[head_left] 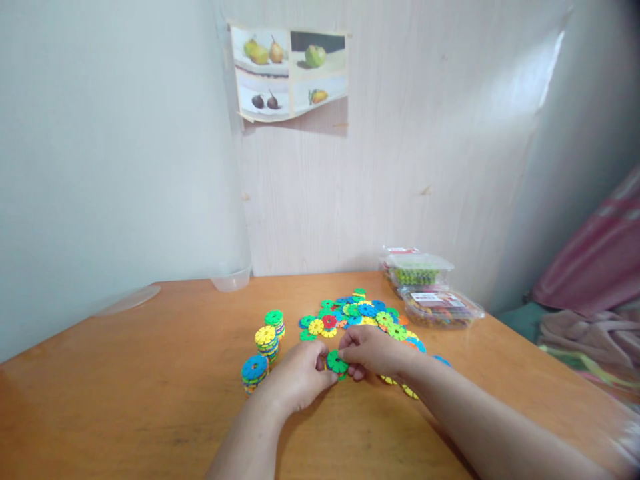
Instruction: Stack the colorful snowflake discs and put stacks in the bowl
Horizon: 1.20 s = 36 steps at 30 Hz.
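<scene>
Both hands meet over the orange wooden table (125, 380). My left hand (299, 378) and my right hand (373, 351) pinch a small stack of plastic snowflake discs (337, 364) with a green one on top. To the left stand three short stacks of discs: one topped blue (255, 372), one topped yellow (267, 341), one topped green (275, 321). Behind my hands lies a loose pile of coloured discs (357, 315), and a few more lie under my right wrist.
Two clear lidded plastic boxes (433, 293) with small coloured pieces sit at the back right. An empty clear tub (231, 277) and its lid (131, 300) lie at the back left. A fruit picture (289, 72) hangs on the wall. Pink fabric (595, 267) lies to the right.
</scene>
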{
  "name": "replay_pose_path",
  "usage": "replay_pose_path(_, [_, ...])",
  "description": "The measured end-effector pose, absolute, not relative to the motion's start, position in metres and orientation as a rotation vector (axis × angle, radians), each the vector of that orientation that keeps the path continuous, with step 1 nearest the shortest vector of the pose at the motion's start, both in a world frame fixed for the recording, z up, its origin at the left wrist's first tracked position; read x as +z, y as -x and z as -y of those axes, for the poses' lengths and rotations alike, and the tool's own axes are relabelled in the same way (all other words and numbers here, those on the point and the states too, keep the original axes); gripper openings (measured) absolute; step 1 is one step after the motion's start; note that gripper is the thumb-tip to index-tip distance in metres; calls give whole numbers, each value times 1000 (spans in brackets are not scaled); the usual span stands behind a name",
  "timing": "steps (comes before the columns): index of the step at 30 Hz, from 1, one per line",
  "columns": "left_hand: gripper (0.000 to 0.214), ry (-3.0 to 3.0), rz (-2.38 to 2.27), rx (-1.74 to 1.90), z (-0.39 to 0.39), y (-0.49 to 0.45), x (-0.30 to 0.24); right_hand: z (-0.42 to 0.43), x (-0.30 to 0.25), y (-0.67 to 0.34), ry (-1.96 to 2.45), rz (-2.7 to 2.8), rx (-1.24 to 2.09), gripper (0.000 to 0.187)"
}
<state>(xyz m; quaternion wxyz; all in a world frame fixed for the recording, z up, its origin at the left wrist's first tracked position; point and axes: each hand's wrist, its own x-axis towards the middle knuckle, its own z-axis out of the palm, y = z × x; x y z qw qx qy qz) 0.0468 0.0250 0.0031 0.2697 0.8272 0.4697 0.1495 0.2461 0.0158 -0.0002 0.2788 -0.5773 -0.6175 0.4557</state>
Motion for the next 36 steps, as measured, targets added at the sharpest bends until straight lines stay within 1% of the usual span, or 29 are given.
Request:
replay_pose_path(4, [10,-2233,-1287,404,-25,-46,4,-15,4,-240,1599,1651,1195,3])
replay_pose_path(10, [10,-2230,-1299,407,-24,-47,7,-15,12,-243,1612,1627,1095,9])
replay_pose_path(13, [9,-2224,-1299,395,-22,-49,9,-20,19,-263,1621,1619,889,9])
replay_pose_path(17, [9,-2211,-1318,372,-21,-50,11,-29,30,-301,1800,1675,435,7])
replay_pose_path(20, [7,-2229,-1291,372,-23,-49,9,-33,33,-319,1947,1790,247,7])
replay_pose_path(21, [7,-2234,-1279,376,-24,-49,8,-33,33,-321,1997,1828,219,10])
replay_pose_path(25, [5,-2239,-1273,387,-26,-49,5,-30,27,-311,2089,1911,116,34])
replay_pose_path(30, [5,-2227,-1272,394,-26,-49,4,-27,20,-286,2140,1873,-23,50])
replay_pose_path(33, [5,-2217,-1271,400,-26,-49,4,-28,19,-283,2190,1896,-43,52])
replay_pose_path(36, [5,-2223,-1279,391,-25,-50,6,-29,21,-286,2196,1912,-64,47])
